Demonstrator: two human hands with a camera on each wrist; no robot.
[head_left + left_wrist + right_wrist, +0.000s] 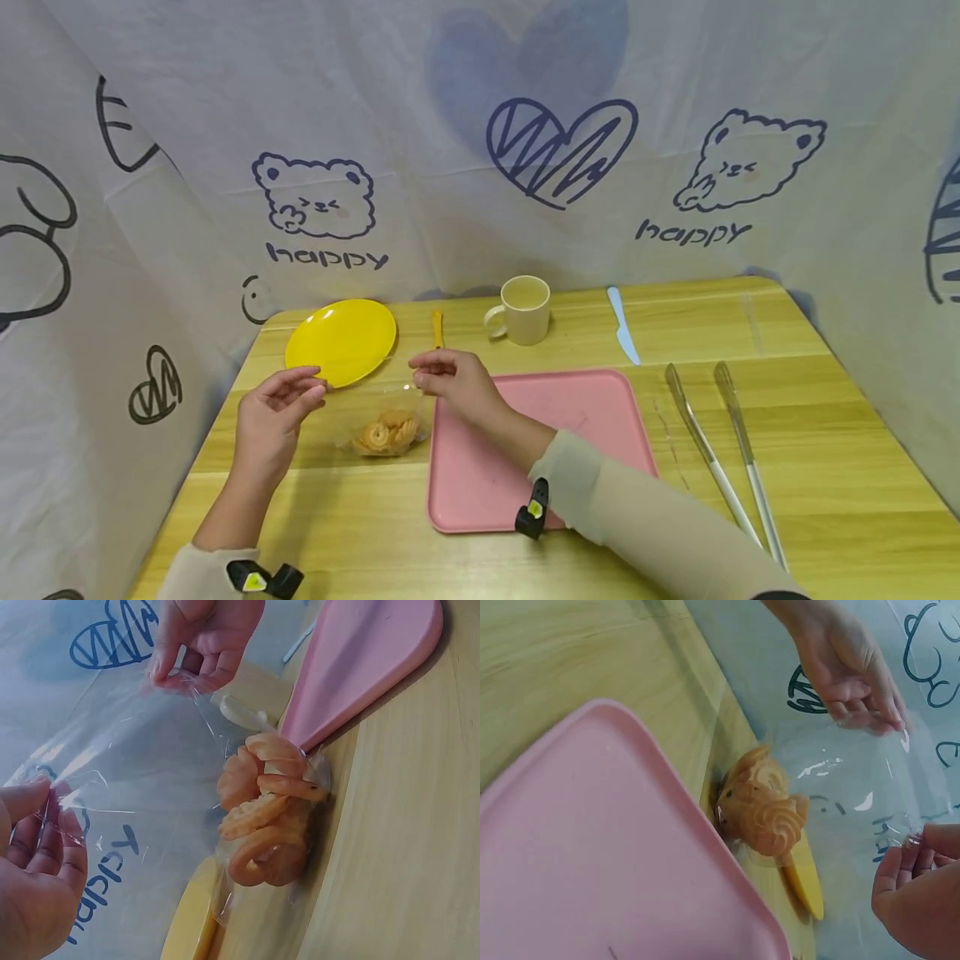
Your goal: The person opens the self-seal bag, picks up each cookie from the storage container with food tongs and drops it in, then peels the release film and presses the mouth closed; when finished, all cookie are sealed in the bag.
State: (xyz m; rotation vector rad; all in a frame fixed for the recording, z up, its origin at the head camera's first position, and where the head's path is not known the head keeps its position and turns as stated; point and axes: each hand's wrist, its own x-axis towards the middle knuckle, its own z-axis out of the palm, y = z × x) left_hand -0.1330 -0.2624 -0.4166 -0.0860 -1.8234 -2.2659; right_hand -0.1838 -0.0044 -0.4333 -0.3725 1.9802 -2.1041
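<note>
A clear plastic bag (161, 765) with several golden cookies (386, 433) at its bottom hangs between both hands, its lower end at the table. My left hand (273, 421) pinches one upper corner of the bag between thumb and fingers. The opposite corner is pinched by my right hand (461, 383), whose forearm crosses above the pink tray (540, 508). In the left wrist view the cookies (270, 810) are rings and ridged shapes, gathered low in the bag. The right wrist view shows a swirled cookie (772, 825) beside the tray's edge.
Behind the hands lies a yellow plate (341, 333), with an orange-yellow handle (438, 329) right of it. A cream mug (527, 312) and a light blue knife (621, 325) stand along the back. Metal tongs (720, 467) lie right of the tray. A printed cloth (450, 225) hangs behind the table.
</note>
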